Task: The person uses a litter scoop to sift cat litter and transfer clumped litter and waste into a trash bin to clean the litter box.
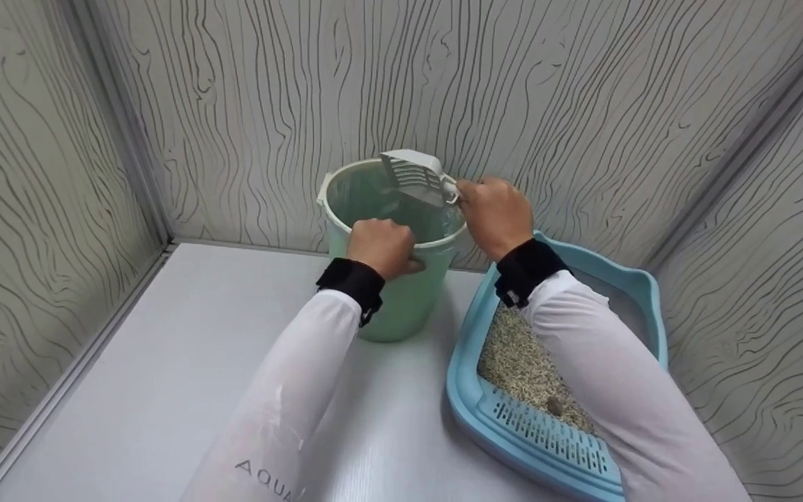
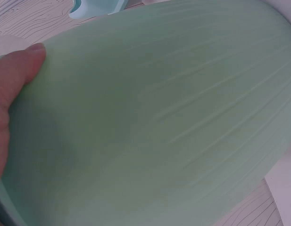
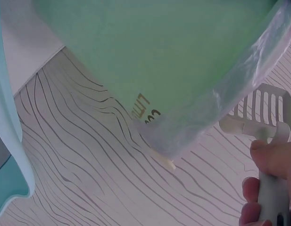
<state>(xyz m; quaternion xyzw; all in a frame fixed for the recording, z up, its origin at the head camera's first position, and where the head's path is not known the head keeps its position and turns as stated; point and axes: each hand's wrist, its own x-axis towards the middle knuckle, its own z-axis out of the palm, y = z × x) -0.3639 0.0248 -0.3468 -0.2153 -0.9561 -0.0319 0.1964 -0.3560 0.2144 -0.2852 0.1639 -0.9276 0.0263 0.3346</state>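
Note:
My right hand point(image 1: 498, 215) grips the handle of a white slotted litter scoop point(image 1: 415, 178). The scoop is tilted over the mouth of a green trash can point(image 1: 401, 300), and in the right wrist view its slots point(image 3: 258, 106) show beyond the can's rim. With my left hand point(image 1: 382, 247) I hold the can's near rim, fingers over the edge and thumb point(image 2: 29, 61) against the outer wall. A clear plastic liner point(image 3: 202, 117) is folded over the rim. Right of the can stands a blue litter box point(image 1: 468, 369) with grainy litter point(image 1: 523, 355), partly hidden by my right arm.
The can and the litter box stand on a white tabletop point(image 1: 234, 307). Wood-patterned panels point(image 1: 248, 104) enclose it at the back and both sides, the back one close behind the can. A small dark clump point(image 1: 554, 406) lies in the litter near the box's perforated front ledge.

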